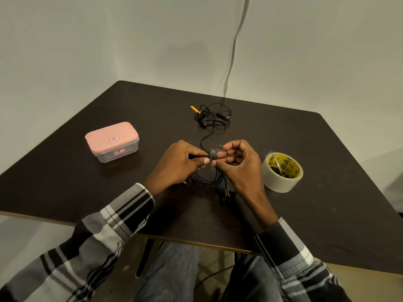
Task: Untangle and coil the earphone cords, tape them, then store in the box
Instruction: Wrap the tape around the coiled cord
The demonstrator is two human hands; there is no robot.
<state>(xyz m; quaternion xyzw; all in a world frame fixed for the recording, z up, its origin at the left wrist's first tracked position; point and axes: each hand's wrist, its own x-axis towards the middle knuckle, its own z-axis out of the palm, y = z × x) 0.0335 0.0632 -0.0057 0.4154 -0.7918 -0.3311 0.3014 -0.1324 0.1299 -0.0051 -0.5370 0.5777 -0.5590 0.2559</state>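
Dark counter point(283, 214) is carrying my work — both hands, left hand point(177, 164) and right hand point(237, 164), are pinching the limp, light coiled cord point(207, 182) mid-counter; I'm judging its taped waist the safest hold

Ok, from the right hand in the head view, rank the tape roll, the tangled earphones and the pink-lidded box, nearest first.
From the right hand:
1. Tape roll, just to its right on the table.
2. Tangled earphones, beyond it, toward the wall.
3. Pink-lidded box, far left, past the left hand.
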